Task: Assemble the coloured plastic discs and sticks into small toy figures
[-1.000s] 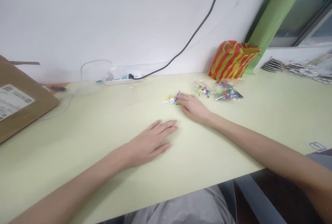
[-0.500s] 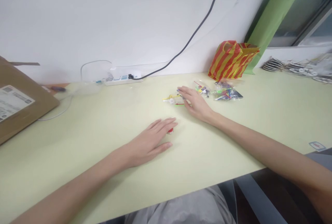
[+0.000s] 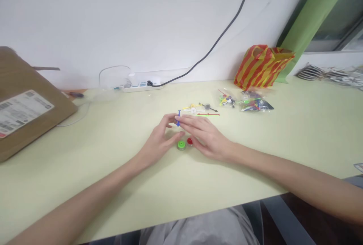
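L hand (image 3: 160, 143): half curled, tips right at blue plastic piece (image 3: 178, 118), can't tell if gripping
R hand (image 3: 205, 135): fingers loosely out, tips at same piece, hold unclear
Piece: between both hands, mid-table
Below hands: green disc (image 3: 181, 145), red cap (image 3: 190, 141), side by side
Toward back edge of table (image 3: 85, 154): loose plastic parts (image 3: 195, 109), two clear bags (image 3: 241, 103)

- Blue plastic piece (image 3: 178, 119) between the left hand (image 3: 160, 141) and right hand (image 3: 205, 135)
- Green disc (image 3: 181, 145) and red disc (image 3: 190, 141) just below both hands
- Red-and-yellow striped plastic bag (image 3: 262, 66) well beyond the right hand
- Pale green tabletop (image 3: 113, 162) beneath both hands
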The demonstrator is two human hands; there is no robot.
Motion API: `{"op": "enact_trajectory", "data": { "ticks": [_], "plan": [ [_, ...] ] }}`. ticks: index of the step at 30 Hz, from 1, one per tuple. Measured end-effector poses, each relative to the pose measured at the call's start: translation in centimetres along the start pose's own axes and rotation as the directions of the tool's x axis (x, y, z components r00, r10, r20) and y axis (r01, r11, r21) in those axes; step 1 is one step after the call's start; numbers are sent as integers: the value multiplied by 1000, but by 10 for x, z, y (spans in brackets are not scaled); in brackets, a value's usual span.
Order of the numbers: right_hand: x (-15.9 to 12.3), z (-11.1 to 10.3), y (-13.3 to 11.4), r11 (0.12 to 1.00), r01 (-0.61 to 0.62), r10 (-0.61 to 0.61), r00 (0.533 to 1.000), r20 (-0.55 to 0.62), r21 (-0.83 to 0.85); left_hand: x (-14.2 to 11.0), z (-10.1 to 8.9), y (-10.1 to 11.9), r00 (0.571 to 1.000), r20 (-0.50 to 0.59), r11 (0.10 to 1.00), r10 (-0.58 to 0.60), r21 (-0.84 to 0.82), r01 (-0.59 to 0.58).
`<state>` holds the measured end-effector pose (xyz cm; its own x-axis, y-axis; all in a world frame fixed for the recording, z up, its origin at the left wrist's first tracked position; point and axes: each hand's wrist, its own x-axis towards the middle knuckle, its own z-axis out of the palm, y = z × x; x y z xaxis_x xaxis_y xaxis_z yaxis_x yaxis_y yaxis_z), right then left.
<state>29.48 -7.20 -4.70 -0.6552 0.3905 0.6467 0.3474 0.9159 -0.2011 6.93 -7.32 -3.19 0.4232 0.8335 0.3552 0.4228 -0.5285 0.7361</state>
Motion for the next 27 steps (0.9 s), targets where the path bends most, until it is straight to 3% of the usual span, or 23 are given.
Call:
{"op": "enact_trajectory", "data": {
  "ticks": [5, 8, 13, 21, 27],
  "plan": [
    [-1, 0, -1, 998, 32, -36, 997, 65, 59, 2, -1, -3, 1000, -30, 999, 0, -43, -1],
    [0, -3, -1, 996, 19, -23, 999, 46, 85, 3, 0, -7, 998, -59, 997, -3, -71, -1],
    [1, -6, -1, 992, -97, 102, 994, -50, 81, 1, 2, -8, 999, -49, 995, -22, -96, 18],
    [3, -1, -3, 960, -218, 238, 966, -98, 177, -3, 2, 5, 997, 66, 998, 43, -45, -40],
    [6, -4, -5, 990, -141, 138, 975, -173, -6, -4, 3, 10, 995, 99, 999, 24, -45, -19]
  ]
}}
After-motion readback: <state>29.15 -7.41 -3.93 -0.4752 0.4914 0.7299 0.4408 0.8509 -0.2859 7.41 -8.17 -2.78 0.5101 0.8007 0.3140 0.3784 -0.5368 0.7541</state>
